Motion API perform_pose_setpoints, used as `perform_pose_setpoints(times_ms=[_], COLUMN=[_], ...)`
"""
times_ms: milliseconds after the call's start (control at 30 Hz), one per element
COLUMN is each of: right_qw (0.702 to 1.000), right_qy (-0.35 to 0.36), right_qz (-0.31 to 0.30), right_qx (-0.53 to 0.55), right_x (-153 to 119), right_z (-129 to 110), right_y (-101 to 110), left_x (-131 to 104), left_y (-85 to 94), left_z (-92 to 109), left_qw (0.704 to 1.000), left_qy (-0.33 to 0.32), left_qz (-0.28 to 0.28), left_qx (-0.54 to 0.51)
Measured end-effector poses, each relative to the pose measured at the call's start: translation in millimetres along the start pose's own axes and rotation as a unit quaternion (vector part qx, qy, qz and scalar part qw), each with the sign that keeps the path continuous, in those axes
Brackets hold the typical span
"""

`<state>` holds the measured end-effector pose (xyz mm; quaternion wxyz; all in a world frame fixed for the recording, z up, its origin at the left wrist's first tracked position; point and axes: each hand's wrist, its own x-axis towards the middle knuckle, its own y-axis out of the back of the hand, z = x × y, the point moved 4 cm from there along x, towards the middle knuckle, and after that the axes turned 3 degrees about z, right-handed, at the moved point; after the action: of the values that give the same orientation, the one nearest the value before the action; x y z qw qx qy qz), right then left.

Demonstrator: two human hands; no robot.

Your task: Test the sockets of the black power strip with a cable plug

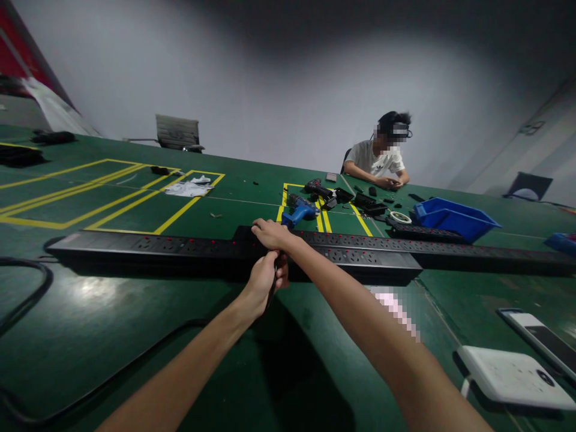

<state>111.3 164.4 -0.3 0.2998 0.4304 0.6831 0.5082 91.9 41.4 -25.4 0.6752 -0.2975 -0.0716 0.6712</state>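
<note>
Two long black power strips (360, 258) lie side by side across the green table in front of me, with rows of sockets and small red marks along their tops. My right hand (272, 234) is closed over the strips near the middle, fingers bent against their upper side. Just below it, touching it, my left hand (265, 279) is wrapped round a thin black length (270, 294) that looks like cable. Its upper end is hidden by my hands. A black cable (166, 333) runs from the lower left and passes behind my left forearm.
Behind the strips lie a blue power drill (299, 210), black parts (371, 204), a tape roll (399, 218) and a blue bin (454, 216). White phone-like devices (517, 375) lie at right. A co-worker (375, 159) sits opposite; a chair (177, 132) stands far left.
</note>
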Motion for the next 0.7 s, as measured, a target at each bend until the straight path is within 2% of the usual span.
perform_pose_setpoints(times_ms=[233, 567, 700], right_qw=[1.0, 0.999, 0.999], right_qy=[0.01, 0.017, 0.024], right_qz=[0.006, 0.027, 0.032], right_qx=[-0.013, -0.027, -0.032], right_x=[2.1, -3.5, -1.9], right_z=[-0.2, 0.1, -0.2], right_y=[-1.7, 0.1, -0.7], left_x=[2.0, 5.1, 3.7], left_y=[0.0, 2.7, 1.6], left_z=[-2.0, -17.8, -16.9], left_qw=[0.999, 0.995, 0.995], left_qy=[-0.036, -0.077, -0.072], left_qz=[0.04, 0.055, 0.067], left_qx=[0.012, -0.021, -0.032])
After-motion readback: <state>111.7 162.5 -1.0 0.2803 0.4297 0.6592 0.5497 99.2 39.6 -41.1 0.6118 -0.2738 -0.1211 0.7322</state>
